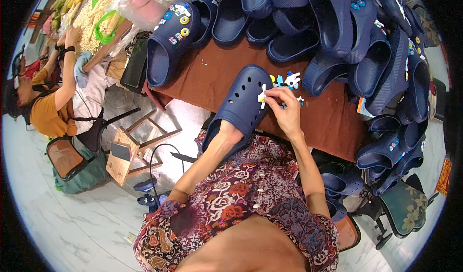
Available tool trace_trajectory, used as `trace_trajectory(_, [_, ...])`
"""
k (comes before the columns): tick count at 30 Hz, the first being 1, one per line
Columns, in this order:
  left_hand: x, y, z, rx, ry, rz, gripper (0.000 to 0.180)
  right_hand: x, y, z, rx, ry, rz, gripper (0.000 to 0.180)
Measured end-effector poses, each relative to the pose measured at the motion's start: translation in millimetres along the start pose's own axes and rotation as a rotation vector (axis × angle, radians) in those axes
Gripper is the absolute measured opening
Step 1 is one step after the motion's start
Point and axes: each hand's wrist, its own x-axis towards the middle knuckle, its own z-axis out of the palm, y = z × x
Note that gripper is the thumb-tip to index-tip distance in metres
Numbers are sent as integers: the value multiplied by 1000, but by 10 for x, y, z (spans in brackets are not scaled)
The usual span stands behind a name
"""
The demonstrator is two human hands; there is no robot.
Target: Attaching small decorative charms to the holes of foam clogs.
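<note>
A navy clog (pixel 247 86) with holes in its upper points toe-away over the table's near edge. My left hand (pixel 232 132) reaches into its foot opening. The fingers are hidden inside, though a bit of skin shows through one hole. My right hand (pixel 285 112) pinches a small white shoe charm (pixel 262 97) between thumb and fingertips, against the right side of the clog's upper. Just beyond that hand, several loose charms lie on the brown cloth, among them a white figure (pixel 292 80) and a blue piece (pixel 279 81).
Navy clogs (pixel 333 21) are heaped along the table's (pixel 202 74) back and right side. One decorated clog (pixel 173 36) stands back left. Left of me are a wooden stool (pixel 124 149) and another person (pixel 53 108) working at corn kernels (pixel 89 31). An office chair (pixel 402 209) stands right.
</note>
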Motion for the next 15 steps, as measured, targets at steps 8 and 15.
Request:
trace_trajectory(8, [-71,-28,-58,165,-20,6,49,51,171,-94,263,-74,230,64])
trace_trajectory(15, [-145,5,-117,297,6,61,56,136,153,-102,241,-247,239,66])
